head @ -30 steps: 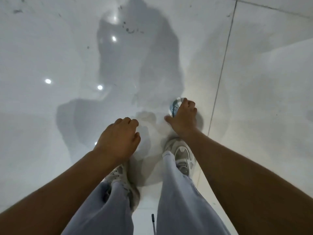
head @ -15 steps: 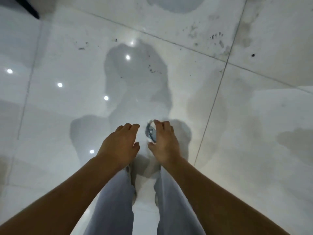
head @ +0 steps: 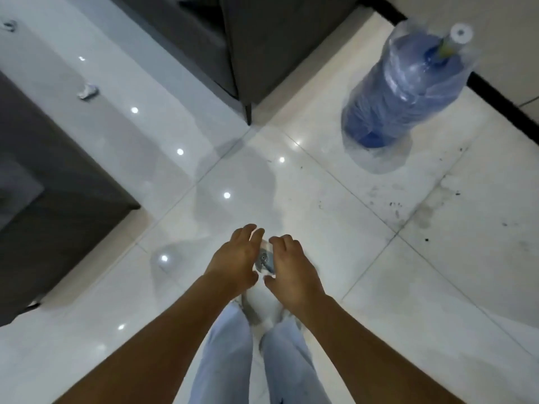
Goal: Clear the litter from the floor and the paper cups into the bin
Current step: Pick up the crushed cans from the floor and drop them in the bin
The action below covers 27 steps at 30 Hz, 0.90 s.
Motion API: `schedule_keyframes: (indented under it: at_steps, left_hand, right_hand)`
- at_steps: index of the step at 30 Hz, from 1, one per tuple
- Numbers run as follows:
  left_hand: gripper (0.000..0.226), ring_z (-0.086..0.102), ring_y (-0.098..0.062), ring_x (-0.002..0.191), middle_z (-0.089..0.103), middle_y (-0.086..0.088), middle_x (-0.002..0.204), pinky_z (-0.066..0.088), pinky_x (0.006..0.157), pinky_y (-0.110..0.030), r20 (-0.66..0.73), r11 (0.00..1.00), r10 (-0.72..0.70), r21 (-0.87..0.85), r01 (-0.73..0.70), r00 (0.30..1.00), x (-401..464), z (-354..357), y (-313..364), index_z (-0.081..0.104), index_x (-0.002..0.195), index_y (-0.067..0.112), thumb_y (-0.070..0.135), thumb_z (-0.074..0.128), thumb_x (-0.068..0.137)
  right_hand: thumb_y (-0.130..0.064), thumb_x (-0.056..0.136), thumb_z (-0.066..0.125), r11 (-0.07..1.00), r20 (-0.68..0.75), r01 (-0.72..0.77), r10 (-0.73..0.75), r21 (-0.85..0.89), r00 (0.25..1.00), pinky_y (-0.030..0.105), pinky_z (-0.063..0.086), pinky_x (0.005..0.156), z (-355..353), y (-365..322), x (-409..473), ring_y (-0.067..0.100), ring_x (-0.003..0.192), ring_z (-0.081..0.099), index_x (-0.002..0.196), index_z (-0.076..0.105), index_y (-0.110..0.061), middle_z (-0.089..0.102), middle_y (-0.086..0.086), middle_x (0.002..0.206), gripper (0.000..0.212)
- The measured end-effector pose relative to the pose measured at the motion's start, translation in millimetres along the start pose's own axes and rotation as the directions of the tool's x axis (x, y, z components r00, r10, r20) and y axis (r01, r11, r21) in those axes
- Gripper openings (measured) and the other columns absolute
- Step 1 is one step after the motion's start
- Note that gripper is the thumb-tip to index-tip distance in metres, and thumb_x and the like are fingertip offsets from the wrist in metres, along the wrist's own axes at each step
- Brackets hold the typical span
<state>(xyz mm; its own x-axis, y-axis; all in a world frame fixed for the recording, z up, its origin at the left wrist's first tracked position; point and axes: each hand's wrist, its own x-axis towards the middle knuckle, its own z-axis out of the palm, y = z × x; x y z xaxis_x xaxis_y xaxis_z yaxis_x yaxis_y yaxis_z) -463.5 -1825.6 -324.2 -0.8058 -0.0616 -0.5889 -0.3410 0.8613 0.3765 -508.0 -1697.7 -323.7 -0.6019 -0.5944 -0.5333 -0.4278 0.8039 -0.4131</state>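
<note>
My right hand (head: 287, 268) grips a small white-and-blue paper cup (head: 264, 260) above the white tiled floor, just in front of my legs. My left hand (head: 234, 258) is right beside it, fingers apart and curved, close to or touching the cup's left side; which of the two I cannot tell. A crumpled scrap of white litter (head: 87, 91) lies on the floor at the far left. Another small scrap (head: 8, 25) sits near the top left corner. No bin is in view.
A large blue water bottle (head: 405, 83) wrapped in clear plastic stands at the upper right. Dark grey furniture (head: 227, 45) stands ahead, and another dark piece (head: 43, 182) is on the left. Dirt marks spot the tiles on the right.
I have risen and the view has lifted from the bare floor to the furniture and bottle. My right hand carried the cup up and leftwards; my left hand closed in beside it.
</note>
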Motion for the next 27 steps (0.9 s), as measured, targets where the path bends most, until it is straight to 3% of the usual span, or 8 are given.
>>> schedule_keyframes:
  at_steps: [5, 9, 12, 16, 21, 27]
  left_hand:
    - [0.057, 0.037, -0.014, 0.126, 0.045, 0.002, 0.134, 0.038, 0.097, -0.021, -0.138, 0.998, -0.044, -0.047, 0.038, 0.989, -43, -39, -37, 0.041, 0.135, 0.017, 0.019, 0.063, 0.083]
    - [0.037, 0.046, -0.013, 0.107, 0.054, 0.003, 0.115, 0.042, 0.085, -0.022, -0.132, 0.988, -0.14, -0.081, 0.13, 0.981, -71, -68, -80, 0.051, 0.118, 0.019, 0.024, 0.062, 0.083]
    - [0.042, 0.048, -0.014, 0.102, 0.055, 0.003, 0.114, 0.04, 0.079, -0.02, -0.143, 0.963, -0.252, -0.131, 0.234, 0.957, -87, -93, -111, 0.048, 0.118, 0.02, 0.029, 0.065, 0.081]
    - [0.062, 0.051, -0.019, 0.108, 0.053, -0.001, 0.122, 0.044, 0.088, -0.028, -0.177, 0.903, -0.423, -0.161, 0.398, 0.888, -99, -133, -155, 0.036, 0.135, 0.024, 0.034, 0.065, 0.081]
    - [0.05, 0.053, -0.021, 0.107, 0.056, -0.002, 0.12, 0.042, 0.091, -0.029, -0.168, 0.821, -0.564, -0.22, 0.527, 0.809, -101, -176, -208, 0.043, 0.125, 0.021, 0.032, 0.063, 0.081]
    - [0.046, 0.055, -0.021, 0.107, 0.057, -0.001, 0.12, 0.048, 0.09, -0.03, -0.156, 0.729, -0.657, -0.379, 0.57, 0.737, -67, -228, -250, 0.047, 0.121, 0.019, 0.025, 0.066, 0.079]
  right_hand:
    - [-0.021, 0.09, 0.062, 0.98, 0.097, 0.166, -0.155, -0.11, 0.983, 0.02, 0.042, 0.092, -29, -83, 15, 0.012, 0.111, 0.046, 0.129, 0.042, -0.017, 0.048, 0.0, 0.123, 0.045]
    - [-0.017, 0.089, 0.062, 0.959, 0.189, 0.222, -0.188, -0.178, 0.964, 0.023, 0.043, 0.091, -42, -142, 28, 0.015, 0.111, 0.046, 0.125, 0.043, -0.016, 0.047, 0.001, 0.122, 0.042]
    - [-0.021, 0.087, 0.065, 0.944, 0.242, 0.247, -0.193, -0.218, 0.951, 0.024, 0.043, 0.095, -54, -181, 42, 0.016, 0.115, 0.046, 0.131, 0.038, -0.016, 0.045, 0.001, 0.128, 0.052]
    - [-0.027, 0.086, 0.067, 0.941, 0.242, 0.244, -0.186, -0.237, 0.952, 0.024, 0.042, 0.097, -74, -225, 74, 0.018, 0.118, 0.046, 0.139, 0.032, -0.015, 0.044, 0.003, 0.134, 0.064]
    - [-0.028, 0.088, 0.063, 0.943, 0.219, 0.242, -0.193, -0.228, 0.956, 0.029, 0.042, 0.097, -99, -271, 125, 0.023, 0.121, 0.044, 0.143, 0.029, -0.016, 0.042, 0.005, 0.136, 0.067]
    - [-0.031, 0.089, 0.062, 0.919, 0.246, 0.321, -0.265, -0.228, 0.932, 0.033, 0.043, 0.1, -131, -311, 205, 0.023, 0.125, 0.042, 0.145, 0.027, -0.018, 0.041, 0.005, 0.139, 0.067]
